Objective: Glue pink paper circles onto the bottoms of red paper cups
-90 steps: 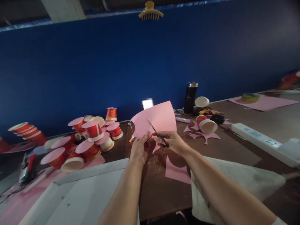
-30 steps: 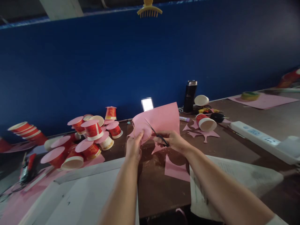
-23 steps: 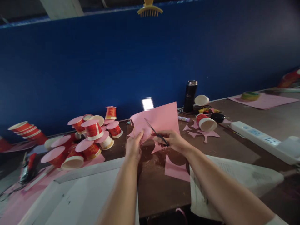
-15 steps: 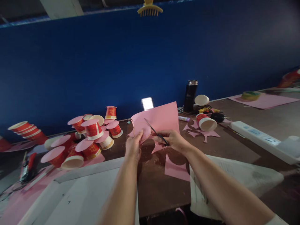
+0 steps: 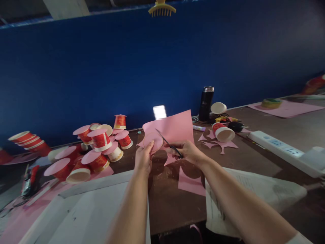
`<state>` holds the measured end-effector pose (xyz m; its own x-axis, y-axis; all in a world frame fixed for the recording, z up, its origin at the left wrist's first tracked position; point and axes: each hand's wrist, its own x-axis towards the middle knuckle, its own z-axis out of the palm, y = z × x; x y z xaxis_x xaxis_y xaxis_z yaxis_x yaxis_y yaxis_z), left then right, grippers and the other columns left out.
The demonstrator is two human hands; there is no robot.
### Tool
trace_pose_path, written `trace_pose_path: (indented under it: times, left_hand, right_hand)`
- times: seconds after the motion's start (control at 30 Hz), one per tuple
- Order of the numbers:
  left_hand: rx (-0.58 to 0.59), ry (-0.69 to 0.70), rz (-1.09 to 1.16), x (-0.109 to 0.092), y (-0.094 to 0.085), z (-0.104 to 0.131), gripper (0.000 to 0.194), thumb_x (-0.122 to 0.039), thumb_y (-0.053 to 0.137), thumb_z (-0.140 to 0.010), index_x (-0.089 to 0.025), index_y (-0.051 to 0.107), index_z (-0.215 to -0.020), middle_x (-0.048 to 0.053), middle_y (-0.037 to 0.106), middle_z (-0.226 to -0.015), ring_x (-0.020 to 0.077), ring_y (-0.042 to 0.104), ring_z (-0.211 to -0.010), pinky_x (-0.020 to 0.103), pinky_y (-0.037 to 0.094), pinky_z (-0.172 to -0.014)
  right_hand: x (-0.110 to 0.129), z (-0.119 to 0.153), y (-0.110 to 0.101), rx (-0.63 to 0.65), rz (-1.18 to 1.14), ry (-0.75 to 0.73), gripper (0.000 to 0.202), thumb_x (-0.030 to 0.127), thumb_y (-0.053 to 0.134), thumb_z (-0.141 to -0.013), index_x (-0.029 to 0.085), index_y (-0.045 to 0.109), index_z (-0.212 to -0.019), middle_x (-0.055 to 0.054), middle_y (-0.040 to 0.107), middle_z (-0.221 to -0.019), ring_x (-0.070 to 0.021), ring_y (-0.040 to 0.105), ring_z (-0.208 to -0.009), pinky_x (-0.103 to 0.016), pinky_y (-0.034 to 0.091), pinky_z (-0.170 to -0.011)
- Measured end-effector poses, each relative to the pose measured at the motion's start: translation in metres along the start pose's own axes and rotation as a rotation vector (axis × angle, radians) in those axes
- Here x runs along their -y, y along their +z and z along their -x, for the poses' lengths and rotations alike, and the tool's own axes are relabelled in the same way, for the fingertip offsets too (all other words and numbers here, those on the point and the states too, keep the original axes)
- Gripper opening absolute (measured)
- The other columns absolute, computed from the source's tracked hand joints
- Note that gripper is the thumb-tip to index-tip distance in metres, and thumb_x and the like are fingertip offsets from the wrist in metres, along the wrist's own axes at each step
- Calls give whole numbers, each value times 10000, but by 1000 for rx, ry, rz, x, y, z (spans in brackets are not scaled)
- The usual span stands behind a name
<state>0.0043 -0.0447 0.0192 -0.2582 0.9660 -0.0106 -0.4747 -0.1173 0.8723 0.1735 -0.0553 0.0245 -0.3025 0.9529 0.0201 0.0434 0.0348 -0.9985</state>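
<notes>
Pink curved paper sheet [image 5: 176, 127] was re-gripped farther left.
Left hand [image 5: 143, 157] pinched its round part [image 5: 149, 137]; right hand [image 5: 189, 153] clasped slim black scissors [image 5: 173, 147], apparently with more room.

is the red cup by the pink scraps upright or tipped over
Tipped: the red cup lies on its side beside the pink scraps, its open mouth facing toward the camera.
</notes>
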Motion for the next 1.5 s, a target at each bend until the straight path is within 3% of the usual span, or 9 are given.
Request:
trace_pose_path:
  times: [0.1,0.27,0.47,0.77,1.03,1.27,1.5]
  left_hand:
    - [30,21,-9,2,-1,-1,306,-212,775,-652,-121,683,-930,56,734,-809,146,684,-663,203,515,-564]
    - [113,49,-25,7,-5,-3,395,-304,780,-658,-109,672,-984,111,738,-922,236,707,-798,342,560,-732]
    - [63,7,-73,9,-8,-4,447,-347,818,-594,-101,680,-941,102,735,-801,262,702,-808,343,549,-745]
    - [181,25,-112,10,-11,-6,444,-401,777,-650,-77,682,-939,123,732,-811,258,704,-750,379,547,-745]
    - [114,11,-61,5,-9,-5,432,-338,811,-609,-95,685,-943,113,739,-847,242,709,-730,354,553,-726]
    - [139,3,-56,4,-10,-5,375,-330,794,-642,-105,670,-915,92,735,-797,225,703,-709,337,552,-704]
    - [107,23,-44,3,-10,-6,301,-280,795,-644,-132,662,-870,37,712,-731,158,668,-632,264,526,-640]
  right_hand:
    - [0,0,0,13,-4,5,595,500,777,-642,143,705,-1112,7,572,-659,-92,494,-584,-247,408,-581]
    - [-5,-3,-1,30,47,-41,539,490,736,-700,166,696,-1128,-7,592,-713,-107,507,-636,-260,405,-625]
    - [-4,-2,-2,46,60,-81,419,473,717,-722,168,727,-1009,1,577,-700,-104,487,-644,-258,378,-628]
    - [1,0,0,-7,50,-20,501,497,745,-679,147,727,-1038,-1,558,-669,-109,502,-637,-257,409,-613]
    - [1,0,-1,-5,29,-16,540,499,765,-656,163,730,-1077,-11,577,-681,-103,490,-625,-248,418,-593]
    - [-1,-1,-1,-10,12,1,573,506,778,-635,153,727,-1084,-2,565,-653,-88,470,-580,-242,393,-559]
    - [-2,-2,-1,-10,-3,-1,577,481,786,-633,135,721,-1091,7,554,-635,-83,461,-569,-244,378,-556]
